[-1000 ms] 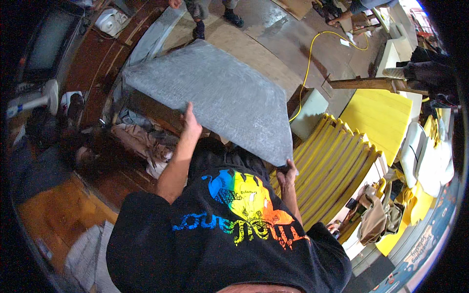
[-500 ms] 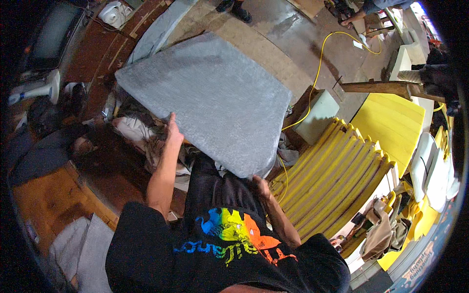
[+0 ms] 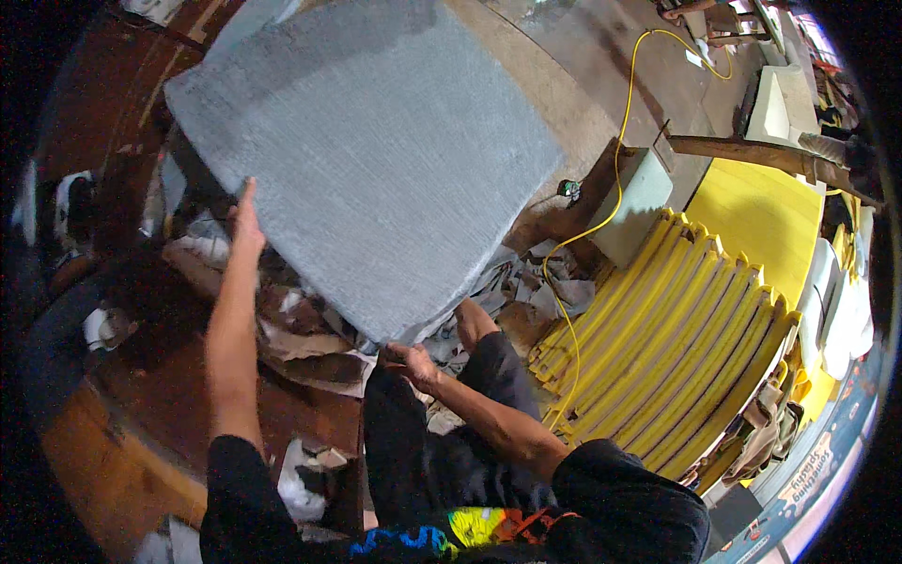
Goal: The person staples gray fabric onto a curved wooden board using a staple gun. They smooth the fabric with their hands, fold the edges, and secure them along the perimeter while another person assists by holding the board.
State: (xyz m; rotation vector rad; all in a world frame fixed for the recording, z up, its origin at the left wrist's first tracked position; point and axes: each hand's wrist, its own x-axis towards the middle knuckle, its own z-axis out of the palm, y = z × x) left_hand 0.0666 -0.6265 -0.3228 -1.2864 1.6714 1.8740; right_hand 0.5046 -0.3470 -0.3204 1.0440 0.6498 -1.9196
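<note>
Between gripping left hand [image 3: 246, 228] and right hand [image 3: 412, 366], grey slab [image 3: 366, 164] points cornerwise bodyward; long axis unclear.

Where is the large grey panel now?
In the head view, the grey panel is upper left of centre, left of the yellow cord, with the left hand at its left edge.

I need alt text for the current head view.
Large grey panel held by a person's left hand at its left edge and right hand at its near corner. At right, a row of yellow slabs, with a yellow cord nearby.
</note>
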